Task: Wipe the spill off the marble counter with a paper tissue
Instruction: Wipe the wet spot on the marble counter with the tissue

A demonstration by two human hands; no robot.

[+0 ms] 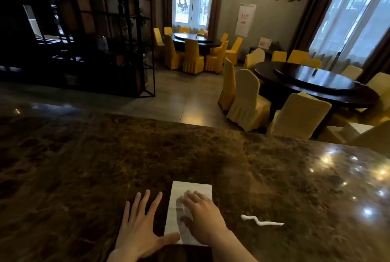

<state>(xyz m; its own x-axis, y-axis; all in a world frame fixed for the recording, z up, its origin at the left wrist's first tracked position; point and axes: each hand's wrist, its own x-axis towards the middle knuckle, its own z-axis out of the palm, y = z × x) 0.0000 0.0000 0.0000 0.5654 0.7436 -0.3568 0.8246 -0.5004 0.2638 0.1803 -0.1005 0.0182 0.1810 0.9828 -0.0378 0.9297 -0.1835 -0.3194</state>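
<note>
A white paper tissue lies flat on the brown marble counter near its front edge. My right hand rests palm down on the tissue, fingers together and pointing away from me. My left hand lies flat on the counter just left of the tissue, fingers spread, its thumb touching the tissue's near left corner. A thin white squiggly spill sits on the counter to the right of my right hand, apart from the tissue.
Beyond the counter's far edge are round dark dining tables with yellow-covered chairs, and a black metal shelf frame at the left. Ceiling lights reflect in the counter's right part.
</note>
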